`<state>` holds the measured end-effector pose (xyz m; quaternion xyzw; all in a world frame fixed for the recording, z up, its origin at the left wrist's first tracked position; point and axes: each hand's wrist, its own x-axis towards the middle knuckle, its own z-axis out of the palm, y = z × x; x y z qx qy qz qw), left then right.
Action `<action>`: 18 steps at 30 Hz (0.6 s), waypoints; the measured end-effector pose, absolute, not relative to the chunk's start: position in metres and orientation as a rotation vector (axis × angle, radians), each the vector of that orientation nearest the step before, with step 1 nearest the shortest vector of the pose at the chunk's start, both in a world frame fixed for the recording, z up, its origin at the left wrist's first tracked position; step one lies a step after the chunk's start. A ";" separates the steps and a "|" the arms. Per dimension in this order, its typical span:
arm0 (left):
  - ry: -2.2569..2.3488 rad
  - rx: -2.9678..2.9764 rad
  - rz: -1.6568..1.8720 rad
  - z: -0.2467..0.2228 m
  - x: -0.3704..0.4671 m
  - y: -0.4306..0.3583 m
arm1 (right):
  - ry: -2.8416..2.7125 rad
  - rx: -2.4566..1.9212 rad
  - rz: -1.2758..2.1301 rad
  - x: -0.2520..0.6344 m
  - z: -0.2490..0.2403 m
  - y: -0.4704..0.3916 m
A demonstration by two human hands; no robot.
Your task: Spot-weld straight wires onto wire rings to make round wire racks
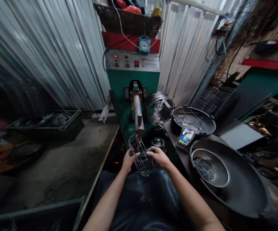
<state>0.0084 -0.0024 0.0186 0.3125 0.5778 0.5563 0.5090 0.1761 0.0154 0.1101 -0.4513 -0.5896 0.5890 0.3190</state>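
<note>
A round wire basket frame [143, 165] is held tilted under the metal arm [138, 112] of a green machine [117, 78]. My left hand [130, 159] grips its left side, thumb pointing inward. On the right side, my right hand [158, 155] pinches the frame between thumb and fingers. The frame's upper part is beside the tip of the machine's arm; whether they touch is unclear. Behind my right hand, small round dishes [157, 142] stand by the machine.
Coiled wire rings [158, 107] hang right of the machine arm. Farther right are a pan of wire pieces [211, 124], a phone-like packet [187, 137] and a large wok [247, 183] holding a metal bowl [222, 170]. A green bin [68, 123] stands left.
</note>
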 end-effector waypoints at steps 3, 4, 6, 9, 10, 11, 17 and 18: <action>1.385 0.673 1.335 0.021 0.007 0.001 | -1.577 -1.194 1.500 0.170 0.109 0.026; 1.382 0.649 1.337 0.021 0.006 0.002 | -1.587 -1.197 1.489 0.168 0.108 0.029; 1.386 0.615 1.337 0.020 0.006 0.003 | -1.598 -1.204 1.477 0.166 0.107 0.033; 1.390 0.628 1.313 0.020 0.006 0.004 | -1.579 -1.201 1.484 0.164 0.108 0.035; 1.386 0.634 1.301 0.020 0.006 0.004 | -1.566 -1.195 1.489 0.165 0.107 0.035; 1.379 0.633 1.294 0.020 0.006 0.004 | -1.548 -1.186 1.498 0.166 0.107 0.034; 1.314 0.638 1.335 0.014 0.006 0.004 | -1.310 -1.343 1.622 0.201 0.062 0.006; 1.299 0.637 1.344 0.012 0.007 0.004 | -1.257 -1.397 1.621 0.209 0.050 0.001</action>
